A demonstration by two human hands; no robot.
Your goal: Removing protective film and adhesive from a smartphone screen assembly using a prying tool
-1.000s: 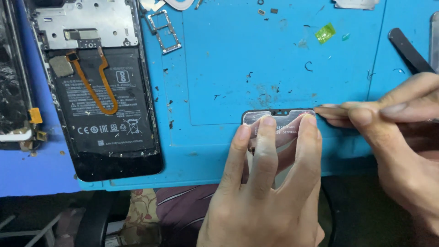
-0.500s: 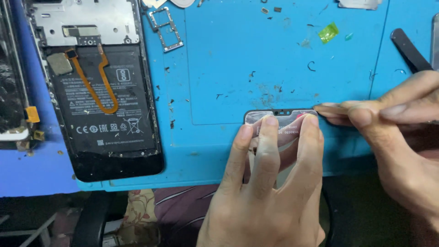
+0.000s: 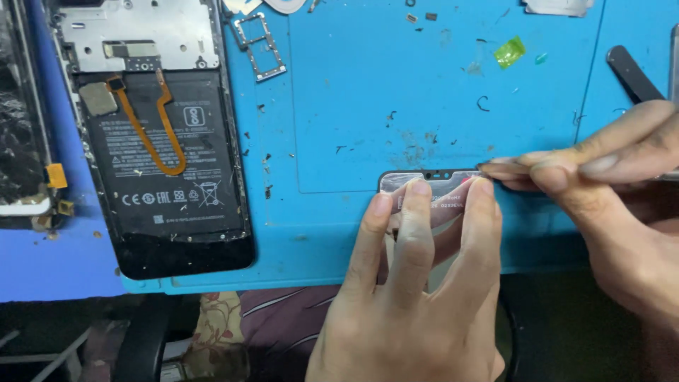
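My left hand (image 3: 417, 297) presses three fingers down on a phone display panel (image 3: 424, 182) with a notched black top edge, lying at the near edge of the blue work mat (image 3: 396, 85). My right hand (image 3: 608, 177) reaches in from the right and pinches at the panel's top right corner, thumb and forefinger closed on something thin there, maybe a film tab or a tool. Most of the panel is hidden under my left hand.
An opened phone body (image 3: 163, 134) with black battery and orange flex cable lies at the left. A cracked screen (image 3: 21, 127) sits at the far left edge. A metal card tray (image 3: 262, 46), a green scrap (image 3: 509, 51) and a black pry tool (image 3: 633, 74) rest on the mat.
Both hands stay in the same place on the panel. The view has shifted only slightly.
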